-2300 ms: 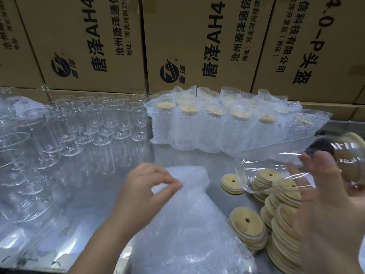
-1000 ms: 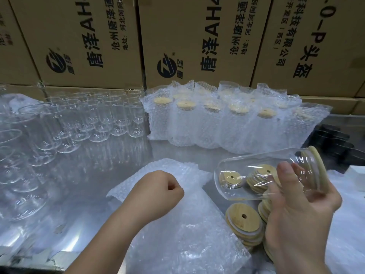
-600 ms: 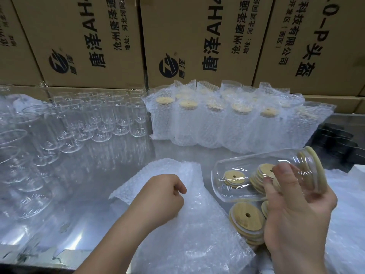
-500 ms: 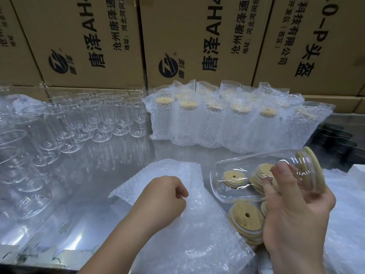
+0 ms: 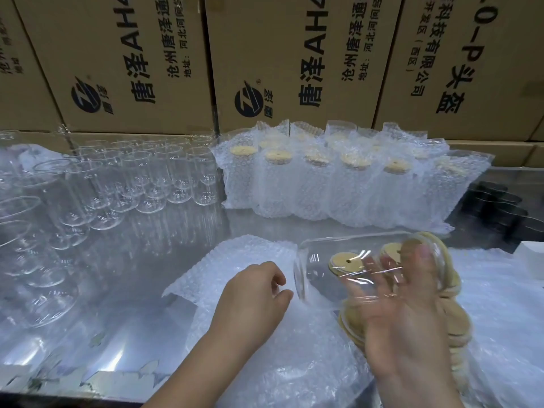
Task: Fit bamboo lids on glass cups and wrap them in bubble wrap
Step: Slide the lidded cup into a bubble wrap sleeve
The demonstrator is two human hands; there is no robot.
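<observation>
The right hand (image 5: pixel 412 313) is holding the glass cup (image 5: pixel 347 260) on its side just above the tabletop (image 5: pixel 132 304). Its fingers (image 5: pixel 385 269) are spreading around the far wall and showing through the glass, with the thumb lying over the near side by the rim. Blur is hiding the finer grip.

The cup's long axis is running left to right. The bamboo lid (image 5: pixel 449 266) is sitting on the right end, and the closed base is pointing left at the left hand (image 5: pixel 253 293), just beside its fingertips.

That left hand is resting on the bubble wrap (image 5: pixel 244 254), fingers curling in and thumb close to forefinger. Whether it is pinching a layer, I cannot tell.

The coming move is probably turning on this line-up. The cup is lying base-first toward the wrap's upper edge, the left hand is nearer that edge, and the right is carrying the cup.
</observation>
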